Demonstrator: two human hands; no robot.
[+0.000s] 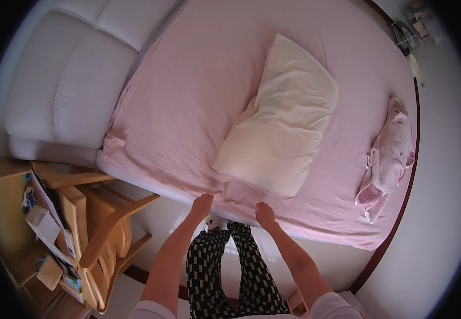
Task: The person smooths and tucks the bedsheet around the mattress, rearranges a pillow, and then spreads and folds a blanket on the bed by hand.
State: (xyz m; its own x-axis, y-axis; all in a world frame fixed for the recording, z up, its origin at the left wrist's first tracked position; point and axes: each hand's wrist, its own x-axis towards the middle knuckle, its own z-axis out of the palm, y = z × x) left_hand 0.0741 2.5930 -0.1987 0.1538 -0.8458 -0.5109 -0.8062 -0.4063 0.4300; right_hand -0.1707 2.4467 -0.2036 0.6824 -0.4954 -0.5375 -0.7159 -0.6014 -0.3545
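Note:
A pink bedsheet (188, 106) covers the bed, with small folds along its near edge. My left hand (202, 206) is closed on that edge, just below the near left corner of a cream pillow (289, 122). To its right, my right hand (264, 213) is also closed at the sheet's edge, a short way below the pillow. The fingertips of both hands are partly hidden against the fabric. The pillow lies slantwise on the bed, wrinkled, and apart from both hands. A fold of pink cloth shows at its near side, between my hands.
Folded pink clothing (390, 154) lies at the bed's right side. A grey sofa (71, 80) adjoins the bed at the left. Below it, a wooden chair (110, 228) stands against a desk (7, 212) holding papers and small items. A wire rack (408, 42) is at the far right.

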